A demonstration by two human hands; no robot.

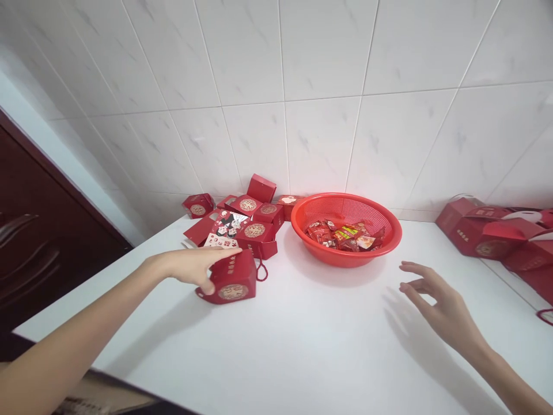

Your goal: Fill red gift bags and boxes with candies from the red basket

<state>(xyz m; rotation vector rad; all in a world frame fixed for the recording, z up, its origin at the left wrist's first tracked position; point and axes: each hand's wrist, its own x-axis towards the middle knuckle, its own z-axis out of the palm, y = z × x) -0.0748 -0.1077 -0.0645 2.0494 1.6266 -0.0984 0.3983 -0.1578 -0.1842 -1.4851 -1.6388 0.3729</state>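
My left hand (192, 268) grips a red gift box (237, 278) with gold print and a dark red cord loop, thumb on the near side and fingers over the top. The box is at the left of the white table, close in front of other red boxes. My right hand (436, 302) hangs over the table on the right, fingers curved and apart, with nothing in it. Nearest to it stands a red plastic basket (345, 259), its side full of small holes. Several red snack packets (345, 233) lie inside, one with a green and yellow label.
Behind the held box is a heap of red boxes (259, 229), with printed cards (231, 223) among them. More red boxes (479, 230) stand at the far right. A tiled wall (319, 138) closes off the back of the table (311, 340). Dark red doors are at left.
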